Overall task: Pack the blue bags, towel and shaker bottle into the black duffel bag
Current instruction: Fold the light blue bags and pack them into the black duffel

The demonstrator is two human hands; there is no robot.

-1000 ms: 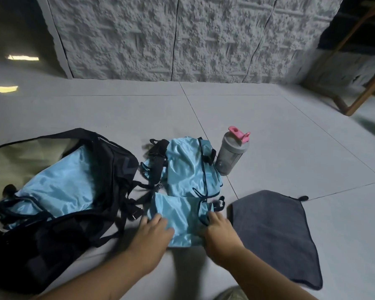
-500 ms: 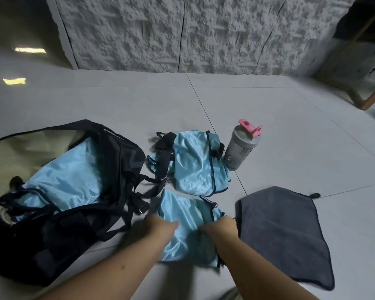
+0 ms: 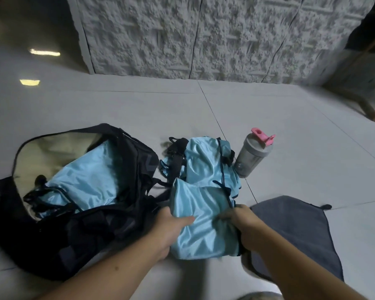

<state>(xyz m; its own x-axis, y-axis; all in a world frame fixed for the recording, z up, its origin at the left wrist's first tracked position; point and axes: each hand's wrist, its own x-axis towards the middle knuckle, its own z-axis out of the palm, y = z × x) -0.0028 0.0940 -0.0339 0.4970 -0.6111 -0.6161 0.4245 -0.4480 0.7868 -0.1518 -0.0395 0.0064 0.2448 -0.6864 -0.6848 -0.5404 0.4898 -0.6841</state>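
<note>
Both hands, left [image 3: 168, 229] and right [image 3: 245, 224], grip the unlabelled blue bag [image 3: 204, 224] beside the black duffel bag [image 3: 91, 230].

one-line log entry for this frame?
both hands grip blue bag | black duffel bag open, one blue bag inside | towel, shaker bottle unpacked

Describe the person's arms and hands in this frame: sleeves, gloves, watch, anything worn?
Both forearms are bare up to the bottom edge of the frame: no sleeves in view. The left hand and right hand wear no gloves; no watch, bracelet or ring shows on either. No markings or tattoos can be made out, though the picture is dim and slightly blurred.
</note>
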